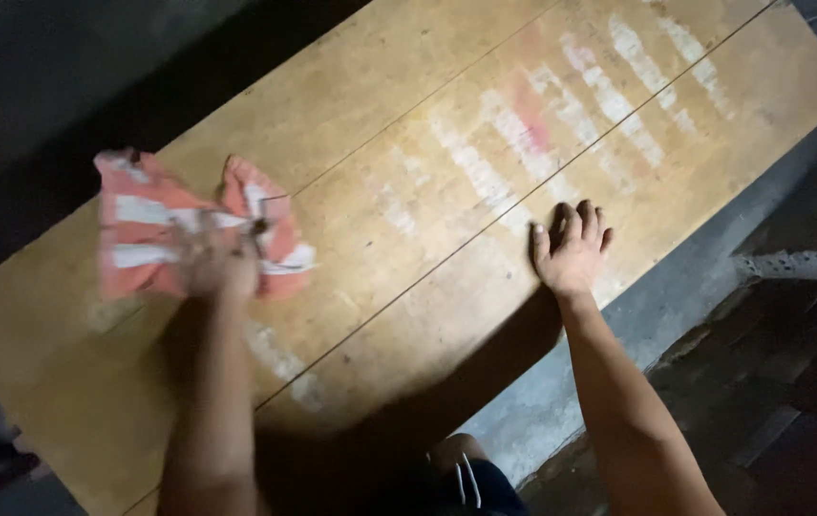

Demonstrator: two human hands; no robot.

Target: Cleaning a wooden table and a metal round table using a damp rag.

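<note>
A wooden table (pixel 408 124) made of long planks fills most of the view. My left hand (pixel 219 263) is pressed on a crumpled orange-and-white striped cloth (pixel 146 229) at the table's left side; the hand is blurred. My right hand (pixel 572 248) lies flat on the wood near the table's near edge, fingers together, holding nothing. Pale smeared streaks (pixel 561 124) run across the planks between and beyond the hands.
The table's near edge runs diagonally from lower left to upper right. Beyond it is a grey concrete floor (pixel 676 287) and dark ground. A pale perforated bar (pixel 800 263) sticks in at the right. My knee and dark shorts (pixel 470 473) show below.
</note>
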